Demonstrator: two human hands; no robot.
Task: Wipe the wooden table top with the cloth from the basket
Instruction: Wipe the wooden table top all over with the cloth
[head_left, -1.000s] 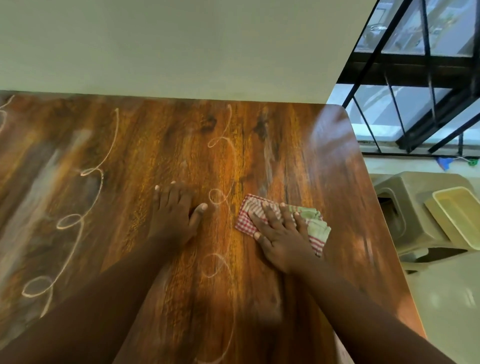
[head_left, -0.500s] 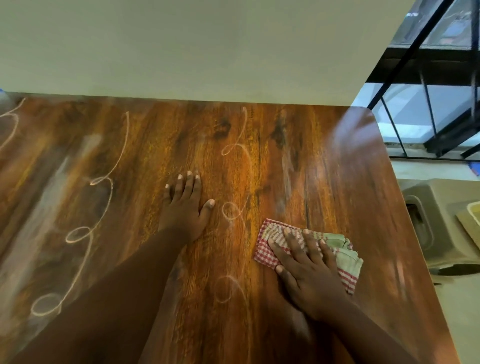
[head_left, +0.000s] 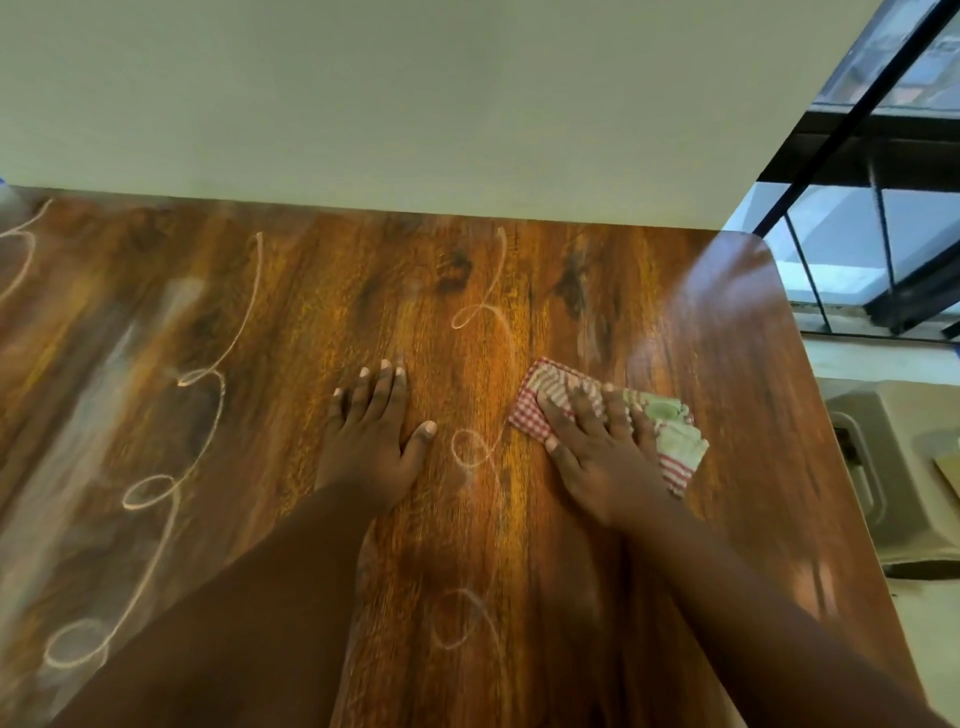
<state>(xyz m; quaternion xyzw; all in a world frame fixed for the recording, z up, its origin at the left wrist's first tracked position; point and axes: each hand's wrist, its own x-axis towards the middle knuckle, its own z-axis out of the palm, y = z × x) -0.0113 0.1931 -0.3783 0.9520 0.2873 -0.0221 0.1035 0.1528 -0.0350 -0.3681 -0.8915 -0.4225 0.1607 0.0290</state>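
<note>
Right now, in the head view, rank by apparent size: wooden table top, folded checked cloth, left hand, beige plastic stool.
1. Wooden table top
2. Beige plastic stool, partly cut off
3. Folded checked cloth and left hand: too alike to rank

cloth (head_left: 670, 415) on table (head_left: 727, 322), right of left hand (head_left: 369, 441)

The right hand (head_left: 602, 457) pushes the cloth (head_left: 670, 421) farther up the table top (head_left: 727, 322), away from the near edge.
</note>
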